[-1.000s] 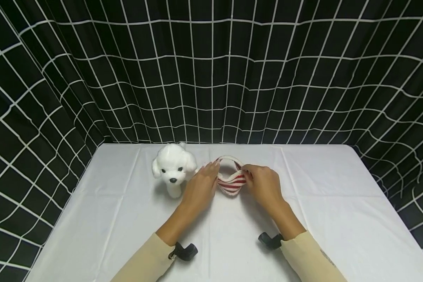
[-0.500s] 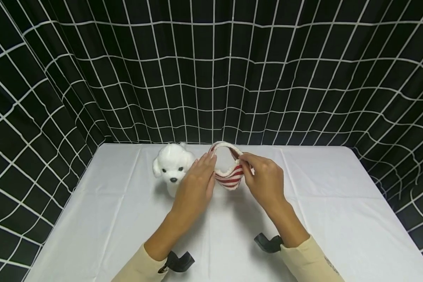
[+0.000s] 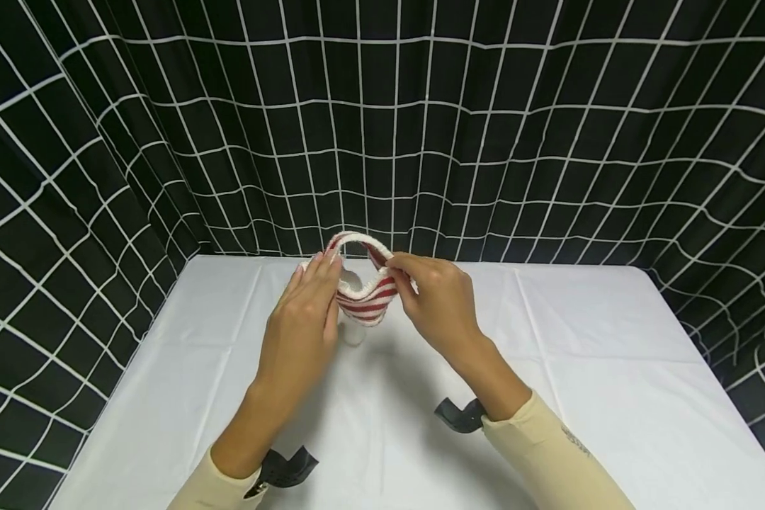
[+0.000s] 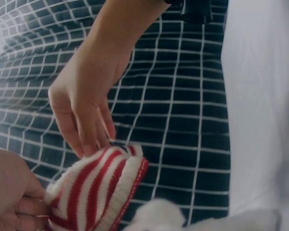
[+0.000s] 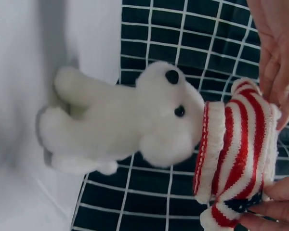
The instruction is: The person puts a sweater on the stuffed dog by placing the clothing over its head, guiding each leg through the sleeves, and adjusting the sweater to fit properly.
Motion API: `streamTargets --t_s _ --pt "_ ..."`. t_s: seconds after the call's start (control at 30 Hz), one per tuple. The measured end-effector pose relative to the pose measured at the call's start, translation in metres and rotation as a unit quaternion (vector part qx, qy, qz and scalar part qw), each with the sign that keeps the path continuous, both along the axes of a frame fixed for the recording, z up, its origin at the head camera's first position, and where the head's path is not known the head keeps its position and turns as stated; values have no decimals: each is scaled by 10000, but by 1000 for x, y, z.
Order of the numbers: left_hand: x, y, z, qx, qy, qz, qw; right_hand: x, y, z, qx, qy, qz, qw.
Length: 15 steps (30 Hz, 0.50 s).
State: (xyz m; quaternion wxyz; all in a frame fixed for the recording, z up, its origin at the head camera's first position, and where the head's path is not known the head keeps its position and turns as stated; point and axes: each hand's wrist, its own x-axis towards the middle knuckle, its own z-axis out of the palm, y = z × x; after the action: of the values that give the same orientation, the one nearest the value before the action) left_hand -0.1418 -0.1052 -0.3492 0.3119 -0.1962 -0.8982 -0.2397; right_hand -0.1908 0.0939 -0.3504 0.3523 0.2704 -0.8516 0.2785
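Note:
A small red-and-white striped knitted garment [image 3: 366, 301] is held up off the table, stretched open between both hands. My left hand [image 3: 312, 297] pinches its left rim and my right hand [image 3: 430, 283] pinches its right rim. A white plush dog [image 5: 125, 125] stands on the white table, its head touching the garment's [image 5: 236, 159] white-trimmed opening. In the head view the dog is mostly hidden behind my hands; only a white leg [image 3: 353, 333] shows. In the left wrist view the right hand [image 4: 82, 110] grips the garment [image 4: 96, 187] from above.
A white cloth covers the table [image 3: 580, 340]. A black curtain with a white grid [image 3: 421, 142] closes in the back and both sides. Black wrist mounts [image 3: 459, 414] sit at the cuffs of the cream sleeves.
Both hands have lifted the striped garment off the table and carried it left, over to the plush dog. The dog is now largely hidden behind the hands in the head view.

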Motion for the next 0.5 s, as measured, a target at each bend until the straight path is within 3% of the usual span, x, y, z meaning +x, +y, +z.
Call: streamTargets --t_s 0.27,0.5 --pt "-4 -20 0 164 -179 301 9993 -19 -25 2 68 -222 253 9994" --pt "-16 -33 -7 249 -279 500 9980 -35 -40 -9 -69 -581 342 9977"
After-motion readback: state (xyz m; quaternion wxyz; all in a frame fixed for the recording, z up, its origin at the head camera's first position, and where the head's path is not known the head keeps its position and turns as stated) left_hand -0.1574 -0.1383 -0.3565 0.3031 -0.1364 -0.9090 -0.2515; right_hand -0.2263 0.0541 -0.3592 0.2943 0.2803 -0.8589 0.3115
